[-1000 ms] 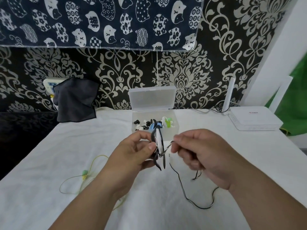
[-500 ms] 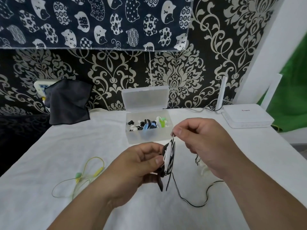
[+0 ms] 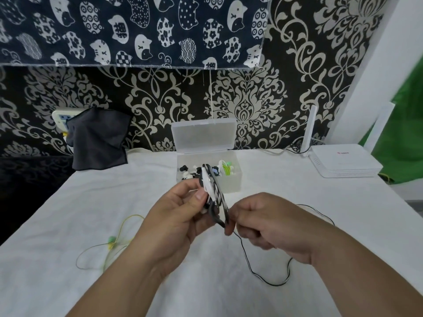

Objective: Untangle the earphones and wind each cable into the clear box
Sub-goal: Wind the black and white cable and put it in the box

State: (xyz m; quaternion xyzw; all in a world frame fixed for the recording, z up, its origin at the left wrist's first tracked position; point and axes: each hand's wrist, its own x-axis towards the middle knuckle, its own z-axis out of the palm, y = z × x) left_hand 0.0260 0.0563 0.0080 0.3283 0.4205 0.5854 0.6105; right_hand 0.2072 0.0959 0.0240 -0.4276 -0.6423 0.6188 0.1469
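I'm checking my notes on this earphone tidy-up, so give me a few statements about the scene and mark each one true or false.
1. The box has its lid open. True.
2. The left hand holds the winder. True.
3. The right hand is empty. False: it pinches the black cable just below the winder.
4. The yellow earphones are in the right hand. False: they lie on the table, beside the left arm.
5. The router sits to the right of the box. True.
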